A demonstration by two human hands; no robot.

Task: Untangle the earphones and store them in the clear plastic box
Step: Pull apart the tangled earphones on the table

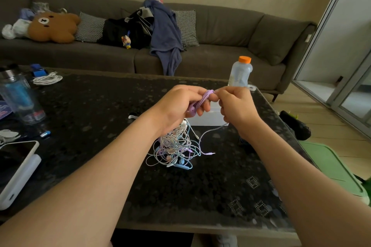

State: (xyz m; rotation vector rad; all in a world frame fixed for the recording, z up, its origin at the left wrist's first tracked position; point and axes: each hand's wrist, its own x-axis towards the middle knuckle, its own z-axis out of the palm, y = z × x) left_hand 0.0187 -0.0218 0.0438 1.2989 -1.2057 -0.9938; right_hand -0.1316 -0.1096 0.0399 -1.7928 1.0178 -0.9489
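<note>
Forearms are extending over the dark table (100, 106). Left hand (178, 104) fingers are curling round a coiled purple earphone set (204, 98). Right hand (236, 106) fingertips are pinching its cord at the top of the coil, both hands raised above the tabletop. Tangle (176, 146) of white, blue, pink and purple earphones is sitting on the table just below the left hand. Clear plastic box (208, 116) is sitting just behind the hands, with a bottle (240, 72) beyond it.

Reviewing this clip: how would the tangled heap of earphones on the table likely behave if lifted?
Probably floppy: the earphone heap is thin, loosely looped cable. Likely lifts as one clump, since strands interlock. Loose plug ends may dangle and snag.
</note>
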